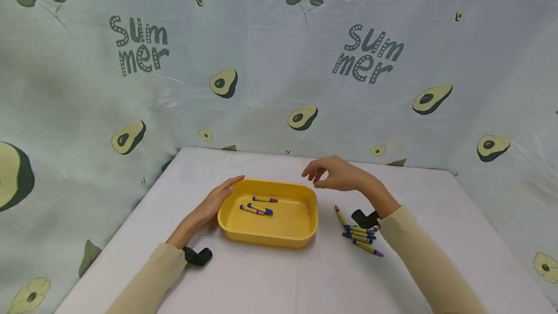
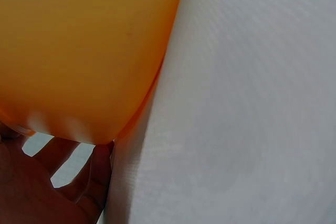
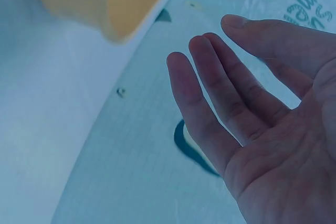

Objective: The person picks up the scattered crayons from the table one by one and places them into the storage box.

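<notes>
A yellow plastic tray (image 1: 270, 240) rests on the white table, with three crayons (image 1: 265, 199) lying in it. My left hand (image 1: 212, 206) holds the tray's left end at the rim. In the left wrist view, fingertips (image 2: 100, 153) meet the tray's outer wall (image 2: 79, 66). My right hand (image 1: 337, 173) is raised past the tray's far right corner, fingers loosely bent and nothing between them. The right wrist view shows the same fingers spread apart and the palm bare. Several more crayons (image 1: 359, 236) lie in a loose pile right of the tray, below the right wrist.
The white-covered table (image 1: 257, 280) reaches back to a hanging sheet (image 1: 270, 33) printed with avocados and lettering. Black wrist-worn devices (image 1: 198, 257) stick out from both wrists; the right one partly overlaps the crayon pile in the head view.
</notes>
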`<action>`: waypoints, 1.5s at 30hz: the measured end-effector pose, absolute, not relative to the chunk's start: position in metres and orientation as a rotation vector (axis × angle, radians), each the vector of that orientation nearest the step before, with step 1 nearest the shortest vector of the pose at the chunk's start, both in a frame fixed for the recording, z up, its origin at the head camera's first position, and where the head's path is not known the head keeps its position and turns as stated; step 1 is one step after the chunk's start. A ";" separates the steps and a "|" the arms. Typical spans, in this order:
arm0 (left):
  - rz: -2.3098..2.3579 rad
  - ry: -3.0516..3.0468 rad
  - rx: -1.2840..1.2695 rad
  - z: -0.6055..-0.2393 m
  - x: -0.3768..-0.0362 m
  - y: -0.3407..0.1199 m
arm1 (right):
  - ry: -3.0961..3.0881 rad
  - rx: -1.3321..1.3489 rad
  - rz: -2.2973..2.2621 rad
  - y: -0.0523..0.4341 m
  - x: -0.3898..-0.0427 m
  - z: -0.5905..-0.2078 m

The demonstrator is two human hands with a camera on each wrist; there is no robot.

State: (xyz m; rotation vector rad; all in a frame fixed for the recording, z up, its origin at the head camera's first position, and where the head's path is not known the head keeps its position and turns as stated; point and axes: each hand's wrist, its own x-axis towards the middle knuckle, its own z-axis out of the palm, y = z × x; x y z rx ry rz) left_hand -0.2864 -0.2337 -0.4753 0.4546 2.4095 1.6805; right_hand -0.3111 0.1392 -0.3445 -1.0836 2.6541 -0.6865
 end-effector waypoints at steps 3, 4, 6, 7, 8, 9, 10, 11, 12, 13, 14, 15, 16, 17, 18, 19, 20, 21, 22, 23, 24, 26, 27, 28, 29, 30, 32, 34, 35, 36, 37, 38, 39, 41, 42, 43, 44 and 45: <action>1.639 2.394 0.494 -0.471 -0.292 -0.233 | 2.688 -1.008 -0.734 0.166 -0.306 -0.345; 1.629 2.393 0.500 -0.470 -0.293 -0.233 | 2.696 -0.993 -0.738 0.174 -0.305 -0.347; 1.633 2.390 0.498 -0.469 -0.293 -0.232 | 2.702 -0.975 -0.746 0.189 -0.302 -0.350; 1.639 2.392 0.498 -0.468 -0.293 -0.232 | 2.706 -0.963 -0.749 0.196 -0.301 -0.352; 1.642 2.398 0.496 -0.468 -0.292 -0.233 | 2.710 -0.951 -0.751 0.202 -0.299 -0.355; 1.648 2.404 0.494 -0.468 -0.291 -0.233 | 2.713 -0.947 -0.755 0.208 -0.298 -0.358; 1.648 2.411 0.494 -0.468 -0.290 -0.234 | 2.716 -0.940 -0.760 0.212 -0.297 -0.361; 1.653 2.414 0.492 -0.468 -0.289 -0.235 | 2.716 -0.933 -0.767 0.217 -0.295 -0.364; 1.647 2.419 0.496 -0.468 -0.288 -0.236 | 2.719 -0.922 -0.770 0.221 -0.293 -0.367; 1.650 2.420 0.491 -0.469 -0.286 -0.237 | 2.719 -0.911 -0.773 0.225 -0.292 -0.371; 1.645 2.422 0.485 -0.470 -0.285 -0.238 | 2.717 -0.904 -0.774 0.228 -0.290 -0.375; 1.642 2.421 0.479 -0.471 -0.283 -0.239 | 2.716 -0.897 -0.775 0.232 -0.289 -0.380; 1.635 2.418 0.476 -0.472 -0.283 -0.239 | 2.716 -0.884 -0.773 0.236 -0.287 -0.383; 1.628 2.420 0.476 -0.472 -0.283 -0.238 | 2.714 -0.876 -0.773 0.240 -0.286 -0.387; 1.628 2.418 0.465 -0.472 -0.282 -0.238 | 2.715 -0.869 -0.774 0.244 -0.285 -0.391; 1.635 2.413 0.449 -0.472 -0.282 -0.237 | 2.711 -0.864 -0.776 0.247 -0.284 -0.395; 1.635 2.411 0.437 -0.472 -0.282 -0.237 | 2.708 -0.860 -0.780 0.250 -0.283 -0.399; 1.638 2.407 0.429 -0.472 -0.282 -0.236 | 2.704 -0.855 -0.785 0.253 -0.282 -0.402; 1.639 2.405 0.425 -0.472 -0.282 -0.236 | 2.699 -0.851 -0.790 0.255 -0.281 -0.406; 1.640 2.404 0.417 -0.472 -0.282 -0.236 | 2.689 -0.858 -0.796 0.256 -0.280 -0.410; 1.646 2.399 0.404 -0.472 -0.281 -0.236 | 2.682 -0.855 -0.799 0.258 -0.279 -0.413; 1.631 2.413 0.416 -0.471 -0.281 -0.236 | 2.665 -0.856 -0.806 0.259 -0.277 -0.419; 1.623 2.422 0.422 -0.471 -0.280 -0.236 | 2.657 -0.850 -0.803 0.259 -0.276 -0.421; 1.621 2.426 0.439 -0.470 -0.280 -0.236 | 2.647 -0.844 -0.803 0.259 -0.275 -0.422; 1.623 2.425 0.456 -0.470 -0.280 -0.235 | 2.640 -0.833 -0.799 0.259 -0.275 -0.423; 1.627 2.426 0.470 -0.470 -0.281 -0.234 | 2.636 -0.812 -0.795 0.260 -0.274 -0.423; 1.633 2.423 0.469 -0.471 -0.280 -0.233 | 2.621 -0.784 -0.791 0.259 -0.272 -0.425; 1.638 2.414 0.472 -0.472 -0.279 -0.234 | 2.609 -0.755 -0.794 0.259 -0.271 -0.428; 1.641 2.416 0.454 -0.472 -0.279 -0.234 | 2.607 -0.742 -0.795 0.259 -0.271 -0.430; 1.641 2.421 0.437 -0.472 -0.279 -0.234 | 2.602 -0.731 -0.803 0.258 -0.271 -0.432; 1.640 2.423 0.426 -0.471 -0.279 -0.235 | 2.598 -0.721 -0.809 0.258 -0.271 -0.434; 1.636 2.425 0.427 -0.471 -0.279 -0.236 | 2.594 -0.712 -0.814 0.258 -0.271 -0.436; 1.633 2.427 0.424 -0.471 -0.279 -0.237 | 2.591 -0.702 -0.817 0.258 -0.271 -0.438; 1.628 2.432 0.429 -0.471 -0.279 -0.237 | 2.584 -0.693 -0.818 0.258 -0.269 -0.439; 1.622 2.431 0.436 -0.471 -0.279 -0.236 | 2.580 -0.691 -0.819 0.258 -0.268 -0.440; 1.620 2.431 0.439 -0.471 -0.279 -0.236 | 2.577 -0.690 -0.815 0.258 -0.267 -0.440; 1.621 2.430 0.442 -0.471 -0.279 -0.235 | 2.572 -0.689 -0.814 0.258 -0.266 -0.440; 1.627 2.428 0.441 -0.471 -0.279 -0.235 | 2.568 -0.689 -0.813 0.259 -0.266 -0.439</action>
